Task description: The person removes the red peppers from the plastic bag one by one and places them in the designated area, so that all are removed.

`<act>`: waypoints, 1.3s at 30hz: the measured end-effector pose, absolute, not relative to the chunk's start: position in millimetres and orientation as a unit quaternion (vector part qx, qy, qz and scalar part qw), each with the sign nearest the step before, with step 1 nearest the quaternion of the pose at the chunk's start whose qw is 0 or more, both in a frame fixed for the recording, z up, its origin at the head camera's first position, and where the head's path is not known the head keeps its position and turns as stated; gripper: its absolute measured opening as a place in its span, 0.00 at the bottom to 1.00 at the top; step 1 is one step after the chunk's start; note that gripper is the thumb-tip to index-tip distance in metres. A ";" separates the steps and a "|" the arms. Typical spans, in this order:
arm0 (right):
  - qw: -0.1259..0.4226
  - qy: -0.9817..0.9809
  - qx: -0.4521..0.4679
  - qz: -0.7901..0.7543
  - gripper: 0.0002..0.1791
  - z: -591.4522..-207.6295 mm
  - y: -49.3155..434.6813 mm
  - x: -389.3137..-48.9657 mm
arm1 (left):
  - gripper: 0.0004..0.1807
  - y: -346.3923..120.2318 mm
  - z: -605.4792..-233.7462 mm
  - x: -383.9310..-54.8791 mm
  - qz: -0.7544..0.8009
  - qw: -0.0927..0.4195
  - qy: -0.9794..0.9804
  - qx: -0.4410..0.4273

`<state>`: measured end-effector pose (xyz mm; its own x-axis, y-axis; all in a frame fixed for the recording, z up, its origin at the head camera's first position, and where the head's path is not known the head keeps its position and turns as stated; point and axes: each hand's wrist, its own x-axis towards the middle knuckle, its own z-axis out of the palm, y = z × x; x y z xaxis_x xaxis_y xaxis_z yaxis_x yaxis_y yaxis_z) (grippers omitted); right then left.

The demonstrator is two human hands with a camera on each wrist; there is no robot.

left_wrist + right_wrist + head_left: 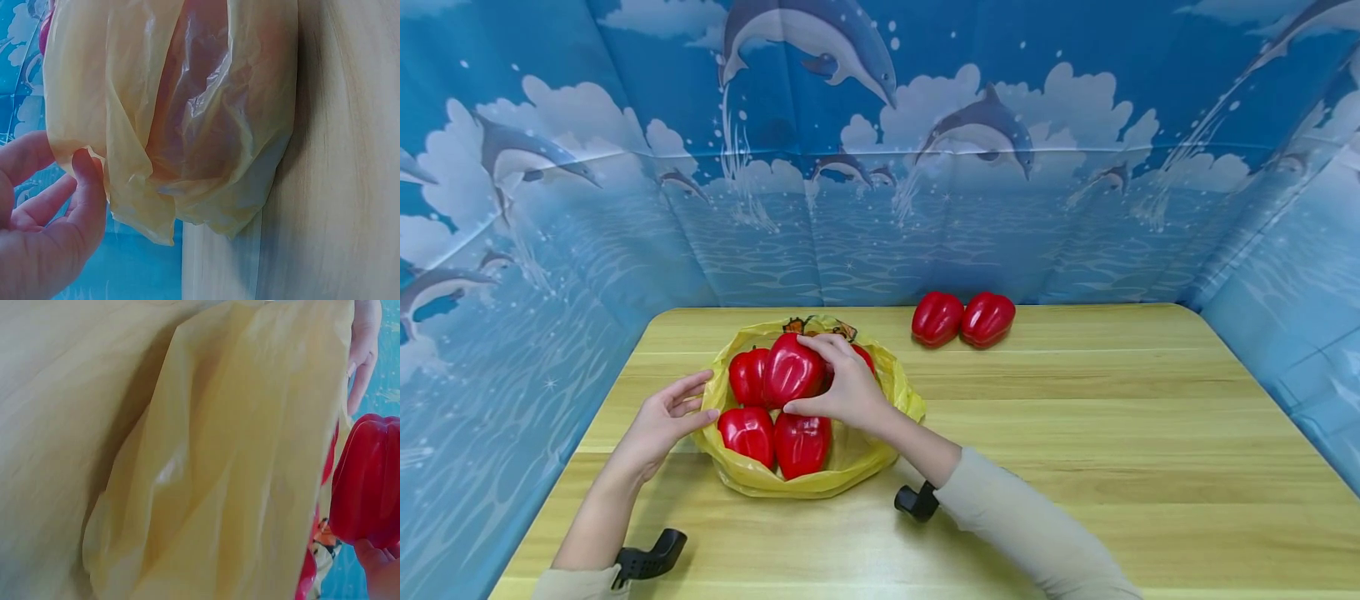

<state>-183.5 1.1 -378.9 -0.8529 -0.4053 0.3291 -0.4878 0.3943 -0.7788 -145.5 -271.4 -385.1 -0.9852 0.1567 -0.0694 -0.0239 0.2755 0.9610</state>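
A yellow plastic bag (808, 486) stands open on a wood-grain table (1090, 425), the handling of its contents apparently partway along; the left hand (655, 427) pinches the bag's rim at its left side; the right hand (852, 390) grasps a large bell pepper (792, 372) between thumb and fingers over the bag's mouth, this one not yet released; at least four other red bell peppers (747, 435) lie inside, one partly hidden behind the right hand; the loose pair of bell peppers (988, 320) rests at the table's far edge, side by side, outside the bag and unhandled; whether the grasped pepper is entering or leaving cannot be told from this moment alone.
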 end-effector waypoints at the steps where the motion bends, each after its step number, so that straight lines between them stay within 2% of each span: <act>1: 0.044 -0.834 0.269 0.480 0.44 -378.0 3.7 -183.7 | 0.36 -271.1 -384.9 -145.9 0.601 0.076 0.795 0.041; 11: 0.031 -0.824 0.258 0.504 0.44 -368.1 27.1 -185.2 | 0.36 -271.6 -384.6 -148.5 0.600 0.084 0.795 0.036; 39: 0.046 -0.836 0.214 0.503 0.44 -355.7 98.4 -199.4 | 0.36 -270.3 -377.3 -155.7 0.590 0.092 0.802 0.024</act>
